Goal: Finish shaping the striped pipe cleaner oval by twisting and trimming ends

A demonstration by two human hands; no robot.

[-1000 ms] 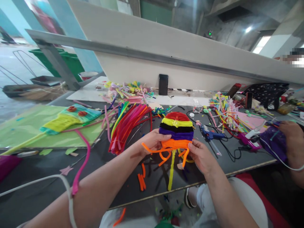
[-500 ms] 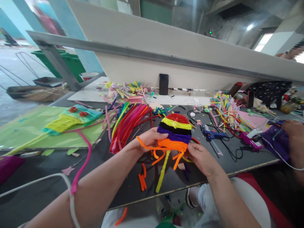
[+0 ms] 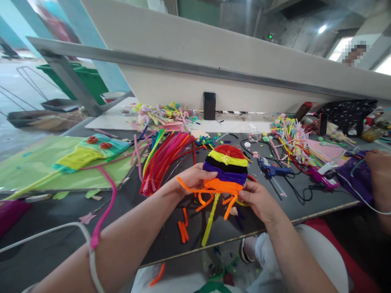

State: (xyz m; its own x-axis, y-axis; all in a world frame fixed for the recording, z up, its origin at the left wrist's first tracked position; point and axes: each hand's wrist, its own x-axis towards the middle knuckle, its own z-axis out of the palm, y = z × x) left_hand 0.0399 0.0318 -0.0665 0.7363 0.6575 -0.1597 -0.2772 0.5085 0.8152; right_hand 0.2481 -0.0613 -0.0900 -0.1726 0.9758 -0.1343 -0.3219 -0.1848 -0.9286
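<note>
I held a rounded, multicoloured-striped pipe-cleaner panel point(image 3: 227, 166).
My left grip point(image 3: 196, 178) pinched its left edge; my right grip point(image 3: 255, 198), its lower-right corner.

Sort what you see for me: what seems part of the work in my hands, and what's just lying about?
Likely part of the work:
striped pipe-cleaner piece, held by left hand and right hand
yellow stem below it
orange offcuts
pipe-cleaner bundle
blue glue gun

Likely just lying about:
upright black smartphone
spotted black bag
small pink scrap
</note>
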